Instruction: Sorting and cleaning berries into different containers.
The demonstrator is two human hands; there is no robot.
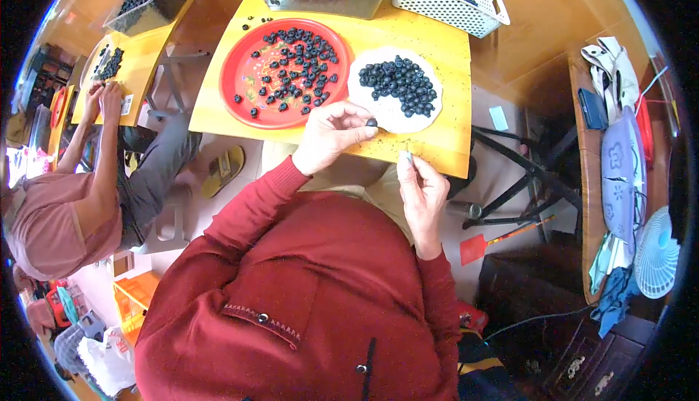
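I see my left hand (331,135) pinching 1 dark berry (371,122) at the near edge of the white plate (389,113) on the yellow tabletop (444,142). My right hand (421,193) holds a small pale piece between closed fingertips, just below the tabletop edge. A red tray (240,73) of berries lies left.

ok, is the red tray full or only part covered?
Part covered. Dark berries lie scattered on the red tray, with bare red showing along its left and lower parts.
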